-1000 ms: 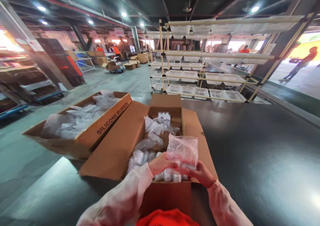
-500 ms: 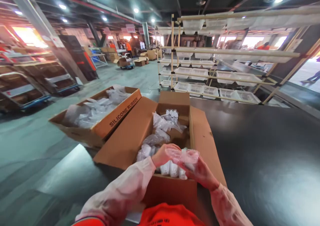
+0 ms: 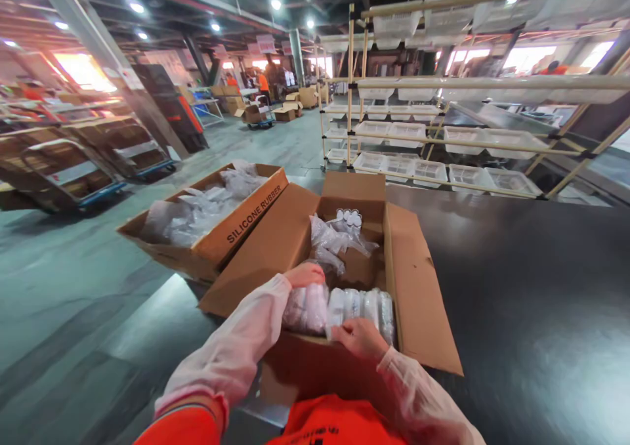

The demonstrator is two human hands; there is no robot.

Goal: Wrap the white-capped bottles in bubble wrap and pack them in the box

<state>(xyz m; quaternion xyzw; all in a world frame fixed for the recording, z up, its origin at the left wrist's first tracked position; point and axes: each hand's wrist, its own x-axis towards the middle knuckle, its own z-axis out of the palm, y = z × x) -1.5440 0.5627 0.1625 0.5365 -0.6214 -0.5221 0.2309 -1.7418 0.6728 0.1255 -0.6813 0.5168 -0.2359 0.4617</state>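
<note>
An open cardboard box (image 3: 408, 268) stands before me with its flaps spread. Along its near side, plastic-wrapped white packets (image 3: 374, 307) stand upright in a row. My left hand (image 3: 304, 275) reaches in at the left, its fingers curled over the top of a wrapped packet (image 3: 315, 307). Lower and to the right, my right hand (image 3: 363, 339) pinches the near end of another wrapped packet (image 3: 336, 308). Farther back in the box lie crumpled clear bags (image 3: 335, 238) and a cluster of white round-ended pieces (image 3: 349, 218). What exactly is inside the wrapping cannot be made out.
To the left, a second carton (image 3: 256, 216) printed "SILICONE RUBBER" holds clear plastic bags (image 3: 207, 205). A dark tabletop (image 3: 516, 281) extends to the right. Behind it stands a rack (image 3: 350, 104) with white bins (image 3: 374, 133). Loaded trolleys (image 3: 98, 195) and a distant person (image 3: 264, 85) are at the left.
The wrapped packet held between both hands above the box is down among the row. My hands have moved apart, the left one leftward, the right one lower. The view has shifted slightly.
</note>
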